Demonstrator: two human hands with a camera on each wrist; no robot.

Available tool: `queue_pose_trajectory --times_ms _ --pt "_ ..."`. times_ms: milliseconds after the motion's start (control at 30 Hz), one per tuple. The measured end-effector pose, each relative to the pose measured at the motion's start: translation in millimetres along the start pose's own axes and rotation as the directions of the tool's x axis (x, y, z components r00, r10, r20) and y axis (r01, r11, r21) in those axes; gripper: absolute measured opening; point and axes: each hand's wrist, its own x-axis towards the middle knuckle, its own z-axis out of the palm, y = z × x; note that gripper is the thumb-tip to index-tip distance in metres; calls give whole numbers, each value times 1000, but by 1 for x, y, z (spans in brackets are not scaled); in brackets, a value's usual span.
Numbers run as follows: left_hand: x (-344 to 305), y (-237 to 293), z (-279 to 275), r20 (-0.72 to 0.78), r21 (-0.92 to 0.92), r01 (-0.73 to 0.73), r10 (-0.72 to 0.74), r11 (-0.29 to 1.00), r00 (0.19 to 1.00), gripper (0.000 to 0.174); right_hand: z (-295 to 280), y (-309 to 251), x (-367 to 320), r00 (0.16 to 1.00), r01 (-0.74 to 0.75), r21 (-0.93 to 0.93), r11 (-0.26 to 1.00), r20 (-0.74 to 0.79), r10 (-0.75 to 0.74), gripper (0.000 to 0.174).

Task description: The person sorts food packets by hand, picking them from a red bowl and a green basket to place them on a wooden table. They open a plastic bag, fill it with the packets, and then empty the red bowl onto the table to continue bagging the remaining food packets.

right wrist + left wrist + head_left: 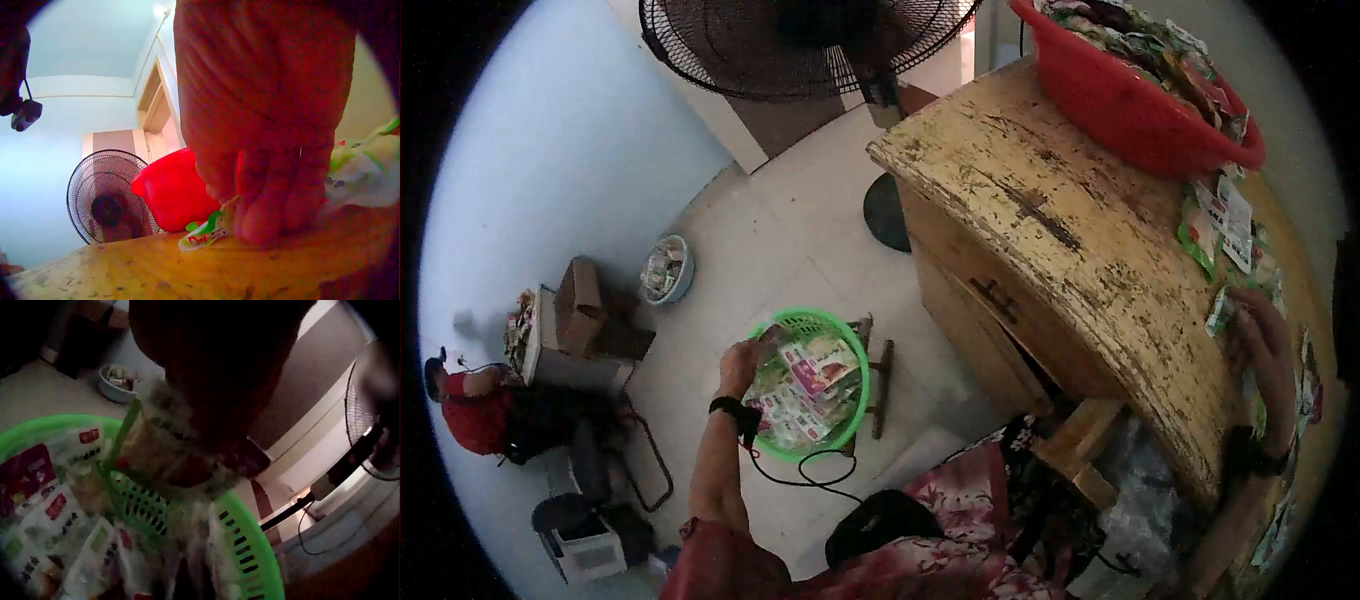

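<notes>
Over the far left rim of a green plastic basket point(866, 385), my left hand point(743, 365) grips printed plastic food packets point(165, 453), seen hanging below the dark hand in the left wrist view. Several similar white and purple packets point(810, 395) fill the basket. My right hand point(1262, 335) is low over the worn wooden table at the right. Its fingers point(269, 212) curl downward and hold a small green-and-white packet point(201, 236), whose corner sticks out beside them. More flat packets point(1225, 225) lie on the table just beyond that hand.
A red basin point(1140, 120) heaped with packets stands on the far end of the table point(1040, 200). A black fan point(810, 50) is ahead. On the floor are a small blue basin point(685, 275) and a cardboard box point(580, 300). An open drawer point(1080, 445) juts out near my lap.
</notes>
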Motion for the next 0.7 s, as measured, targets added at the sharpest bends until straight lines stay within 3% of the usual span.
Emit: queue_pose_trajectory --times_ms 33,67,133,167,200,267,300,333,400,533,633,667,700 --pt "3 -11 10 100 60 20 -25 998 995 29 1 -5 -1 1000 -18 -2 1000 0 18 29" --pt "7 -22 19 172 -7 -22 23 1000 985 31 1 -8 -2 999 -37 -2 999 -3 37 30" --pt "22 -47 37 209 41 -39 29 998 978 33 -5 -1 0 998 -45 -2 999 39 45 31" --pt "27 -20 23 227 67 -47 31 997 973 33 -7 2 1 997 -50 0 999 61 49 32" --pt "25 5 4 300 -1 141 -134 990 944 34 -6 0 0 997 -59 -16 998 46 60 32" --pt "37 -8 8 232 115 84 -109 990 967 34 -3 -4 -2 997 -80 -44 996 12 81 33" --pt "43 -13 11 198 172 54 -89 984 976 35 -5 6 -1 1000 -19 -74 997 -13 18 33" --pt "43 -13 13 160 117 234 -250 965 955 35 -6 20 3 998 42 -108 993 -37 -46 33" --pt "41 -11 13 90 220 175 -198 960 976 42 -9 30 3 995 84 -110 990 -50 -90 34" --pt "33 13 4 4 266 207 -216 941 976 57 -5 8 -3 1000 -22 11 1000 -8 22 35" --pt "23 34 5 -164 98 128 -111 987 980 58 -14 5 3 987 -39 71 997 161 27 36" --pt "20 45 2 -134 -22 135 -137 991 982 56 -21 9 4 974 -39 82 996 224 20 36" --pt "23 32 17 -169 -198 15 -49 980 984 53 -20 14 4 981 45 54 998 185 -54 36"
